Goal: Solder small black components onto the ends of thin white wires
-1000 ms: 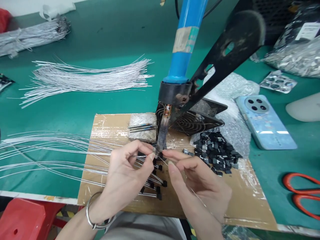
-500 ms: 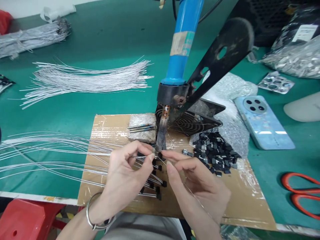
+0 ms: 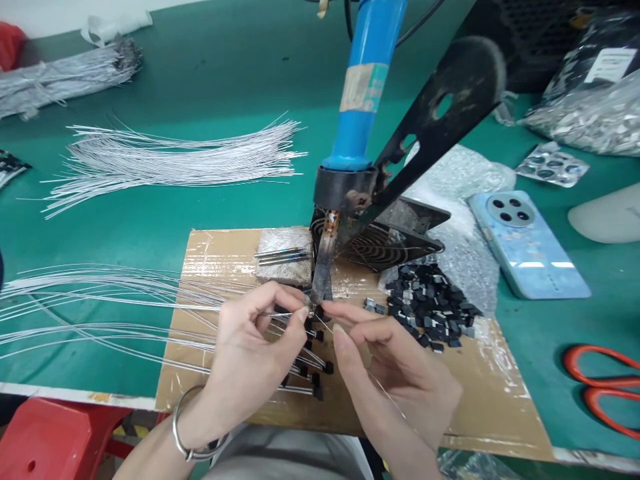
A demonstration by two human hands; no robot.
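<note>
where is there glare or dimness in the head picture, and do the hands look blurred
Head view: white glare streaks on the phone, shiny patches on the cardboard; head view: green table darker toward its far side; head view: left hand and right hand fairly sharp, detail at the iron tip unclear.

The 2 bare hands come close to tip to tip in front of the body; the left forearm (image 3: 153,450) slants up from the lower edge, and the left hand (image 3: 263,347) is in a pinch, left thumb (image 3: 295,330) nearer the body than the left forefinger (image 3: 280,293); the right hand (image 3: 400,370) has its forefinger (image 3: 345,311) pointing at the left fingertips (just beside them), its thumb (image 3: 346,347) raised below; the right forearm is mostly out of view.
</note>
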